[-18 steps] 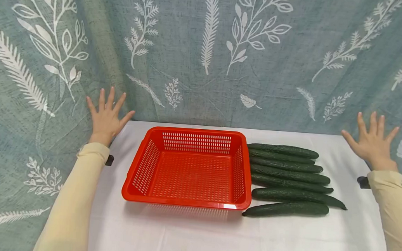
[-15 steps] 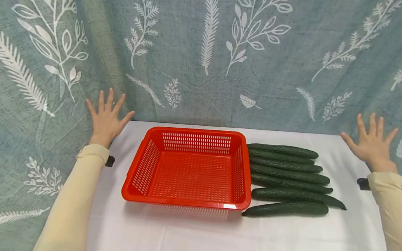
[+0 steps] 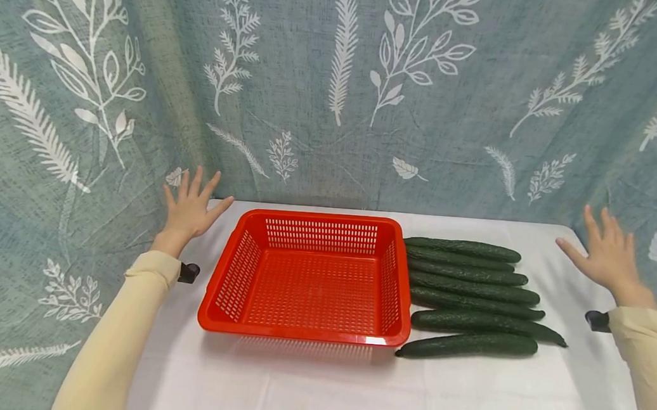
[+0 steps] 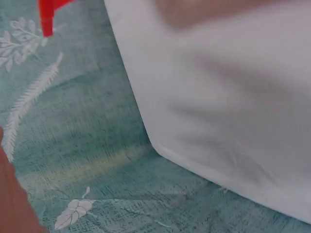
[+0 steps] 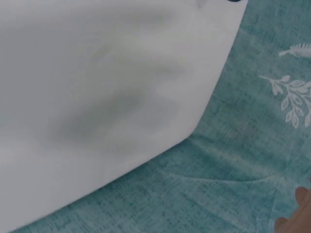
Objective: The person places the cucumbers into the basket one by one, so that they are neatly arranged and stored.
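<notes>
Holds left hand (image 3: 187, 214) and right hand (image 3: 609, 256) raised, with fingers spread wide and nothing gripped. Has between them on the white table (image 3: 349, 397) a red basket (image 3: 313, 291), opening upward and longer from left to right; just right of it, seven cucumbers (image 3: 474, 287) laid roughly the same way, with the nearest tapering leftward.
</notes>
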`<action>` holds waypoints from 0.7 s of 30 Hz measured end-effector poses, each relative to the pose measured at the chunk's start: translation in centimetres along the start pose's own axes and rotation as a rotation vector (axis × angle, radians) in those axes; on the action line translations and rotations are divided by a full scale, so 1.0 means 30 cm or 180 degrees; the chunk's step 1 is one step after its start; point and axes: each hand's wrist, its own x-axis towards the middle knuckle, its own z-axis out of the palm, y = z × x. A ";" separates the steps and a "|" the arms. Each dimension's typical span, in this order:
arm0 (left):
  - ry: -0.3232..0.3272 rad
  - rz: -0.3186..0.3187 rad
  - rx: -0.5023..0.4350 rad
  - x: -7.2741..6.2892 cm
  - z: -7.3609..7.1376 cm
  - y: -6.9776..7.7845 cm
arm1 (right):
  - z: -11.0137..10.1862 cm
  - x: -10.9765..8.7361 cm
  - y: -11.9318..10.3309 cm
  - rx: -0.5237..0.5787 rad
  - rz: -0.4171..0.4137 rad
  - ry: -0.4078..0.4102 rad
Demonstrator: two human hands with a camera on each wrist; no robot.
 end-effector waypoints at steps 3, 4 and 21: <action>-0.0209 0.0021 -0.0197 -0.017 0.000 0.007 | 0.008 -0.015 -0.009 0.0074 -0.0057 -0.0003; -0.0262 0.0032 -0.0261 -0.024 0.001 0.008 | 0.009 -0.020 -0.012 0.0094 -0.0088 0.0011; -0.0693 0.0204 -0.1442 -0.129 0.047 0.043 | 0.068 -0.113 -0.041 0.0155 -0.0614 0.0243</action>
